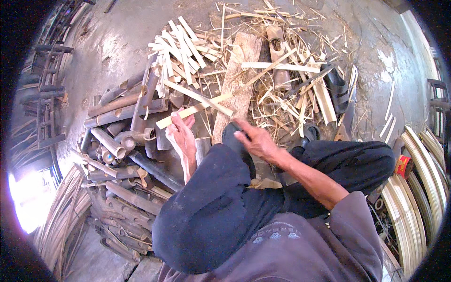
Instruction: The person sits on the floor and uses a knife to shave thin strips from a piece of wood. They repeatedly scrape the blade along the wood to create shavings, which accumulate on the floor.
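My left hand (182, 136) is closed around the lower end of a flat, pale bamboo strip (199, 107), which points up and to the right. Crossing that strip is another pale bamboo strip (185, 91), its right end close to the fingertips of my other hand. My right hand (259, 142) is beside my dark-covered foot (233, 136), thumb and forefinger apart, and I see nothing between them. Its remaining fingers are partly hidden. Beyond both hands a rough wooden board (244, 58) lies on the floor.
Cut bamboo strips (181, 49) are heaped at the far left of the board. Bamboo tubes (127, 110) are piled at my left. Shavings (270, 105), a dark sandal (336, 87) and an upright-cut bamboo piece (281, 77) lie to the right. Long bundled strips (401, 221) stand at the right.
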Tool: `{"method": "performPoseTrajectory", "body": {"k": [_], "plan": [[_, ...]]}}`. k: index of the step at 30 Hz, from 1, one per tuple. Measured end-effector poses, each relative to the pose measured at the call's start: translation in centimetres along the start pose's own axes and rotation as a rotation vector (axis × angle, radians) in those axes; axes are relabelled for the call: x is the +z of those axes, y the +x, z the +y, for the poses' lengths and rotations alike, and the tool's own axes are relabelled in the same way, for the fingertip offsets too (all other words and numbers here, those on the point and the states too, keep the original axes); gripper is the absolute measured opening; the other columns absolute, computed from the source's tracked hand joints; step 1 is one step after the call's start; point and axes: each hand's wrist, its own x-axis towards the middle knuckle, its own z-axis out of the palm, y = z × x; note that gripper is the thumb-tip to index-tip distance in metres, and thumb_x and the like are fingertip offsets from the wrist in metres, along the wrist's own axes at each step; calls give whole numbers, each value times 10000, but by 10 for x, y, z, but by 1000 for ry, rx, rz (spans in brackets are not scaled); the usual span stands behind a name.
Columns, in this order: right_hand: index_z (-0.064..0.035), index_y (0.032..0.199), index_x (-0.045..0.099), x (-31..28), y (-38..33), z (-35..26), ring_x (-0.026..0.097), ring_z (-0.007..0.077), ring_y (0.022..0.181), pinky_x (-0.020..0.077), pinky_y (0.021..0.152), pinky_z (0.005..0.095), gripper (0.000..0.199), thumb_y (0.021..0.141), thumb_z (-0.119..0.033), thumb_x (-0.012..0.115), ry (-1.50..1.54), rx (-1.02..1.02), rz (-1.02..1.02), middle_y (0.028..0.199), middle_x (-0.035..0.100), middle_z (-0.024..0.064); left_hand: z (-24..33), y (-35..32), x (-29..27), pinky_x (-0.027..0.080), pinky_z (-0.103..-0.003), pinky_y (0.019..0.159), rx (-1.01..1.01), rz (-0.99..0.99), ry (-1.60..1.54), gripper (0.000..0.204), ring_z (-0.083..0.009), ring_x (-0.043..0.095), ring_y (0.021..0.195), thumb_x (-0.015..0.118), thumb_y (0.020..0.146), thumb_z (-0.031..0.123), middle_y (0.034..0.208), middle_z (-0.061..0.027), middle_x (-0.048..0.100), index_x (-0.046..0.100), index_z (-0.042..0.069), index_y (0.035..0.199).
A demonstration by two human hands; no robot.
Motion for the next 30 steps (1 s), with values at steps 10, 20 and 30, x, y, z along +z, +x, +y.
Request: {"method": "performPoseTrajectory", "body": {"k": [10, 20, 30], "plan": [[-10, 876, 529, 8, 24, 36, 601, 468, 725, 472, 638, 516, 361, 922, -368, 534, -59, 241, -4, 731, 602, 264, 14, -13, 24, 605, -373, 770, -8, 135, -62, 500, -321, 693, 837, 331, 1036, 262, 946, -283, 639, 561, -181, 1020], [-35, 930, 561, 18, 16, 33, 627, 442, 748, 497, 670, 526, 308, 900, -342, 557, -149, 142, -34, 748, 628, 236, 11, -13, 20, 602, -385, 790, -1, 126, 17, 521, -343, 681, 861, 300, 1026, 292, 960, -308, 619, 505, -185, 1072], [2, 945, 557, 15, 19, 86, 612, 467, 767, 483, 686, 538, 369, 895, -363, 577, -148, 332, 109, 774, 624, 269, 14, -14, 32, 607, -359, 766, 45, 77, -11, 523, -302, 685, 840, 335, 1039, 312, 976, -274, 622, 536, -170, 1069]]}}
